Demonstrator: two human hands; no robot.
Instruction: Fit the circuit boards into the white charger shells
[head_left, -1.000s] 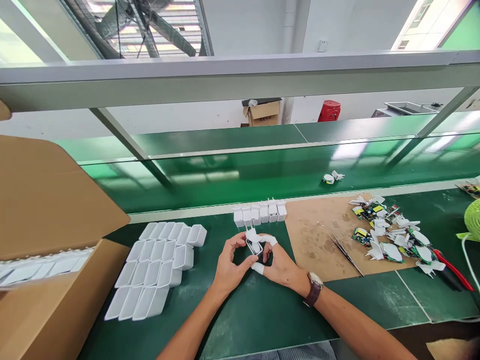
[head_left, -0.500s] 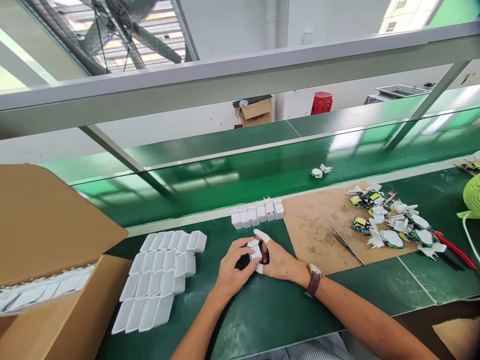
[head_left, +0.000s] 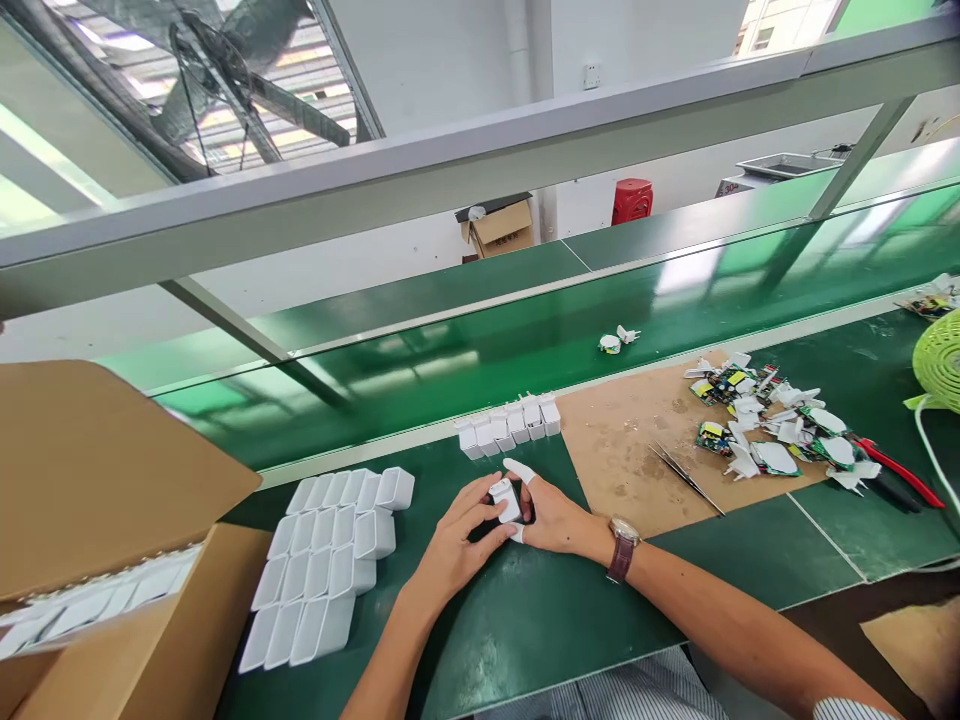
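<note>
A small white power adapter [head_left: 507,502] sits between my hands, just above the front part of the green bench. My left hand [head_left: 461,530] grips it from the left with fingers and thumb. From the other side my right hand [head_left: 553,515], with white finger cots and a watch on the wrist, is closed around it; some of its fingers are hidden. Just beyond the hands stands a short row of similar white adapters [head_left: 510,428]. Several rows of open white plastic housings [head_left: 319,570] lie on the bench to the left.
An open cardboard box [head_left: 172,610] with white pieces stands at far left. Tweezers [head_left: 686,480] lie on a brown cardboard sheet [head_left: 619,440], beside a heap of circuit boards [head_left: 776,458] and red-handled pliers [head_left: 900,475]. A metal rail [head_left: 420,180] crosses behind the bench.
The view has shifted slightly. My left fingers have moved a little over the adapter, which appears slightly more upright; both hands still hold it.
</note>
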